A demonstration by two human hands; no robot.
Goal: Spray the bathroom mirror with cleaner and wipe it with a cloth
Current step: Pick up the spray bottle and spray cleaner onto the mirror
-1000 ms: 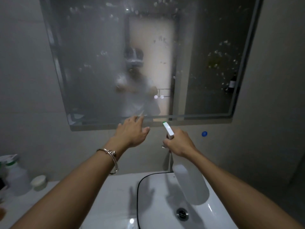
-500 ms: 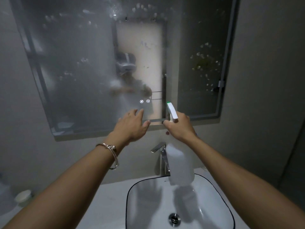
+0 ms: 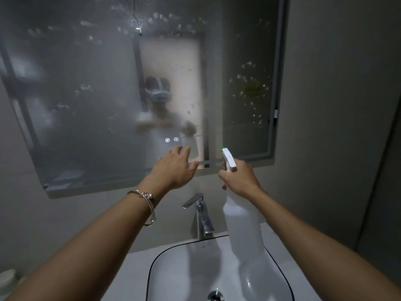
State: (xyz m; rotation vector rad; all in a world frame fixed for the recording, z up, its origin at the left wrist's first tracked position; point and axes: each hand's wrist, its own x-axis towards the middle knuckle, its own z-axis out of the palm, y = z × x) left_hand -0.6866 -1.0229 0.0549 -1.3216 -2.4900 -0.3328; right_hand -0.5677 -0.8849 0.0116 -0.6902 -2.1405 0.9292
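Note:
The bathroom mirror (image 3: 86,101) fills the wall ahead, hazy and dotted with spray droplets. My right hand (image 3: 240,178) grips the neck of a white spray bottle (image 3: 240,222), whose green-tipped nozzle points up at the mirror's lower edge. My left hand (image 3: 175,166) is raised beside it, fingers spread and empty, its fingertips at the mirror's bottom strip near two small lit touch icons (image 3: 171,139). No cloth is visible.
Below stands a chrome faucet (image 3: 200,216) over a white basin (image 3: 184,268) with a dark rim and a drain. A small white jar (image 3: 7,279) sits at the far left of the counter. A grey wall runs along the right.
The view has shifted right and up, so the mirror sits further left. The bottle has risen to the mirror's lower edge. My left hand has stayed open at the mirror's bottom.

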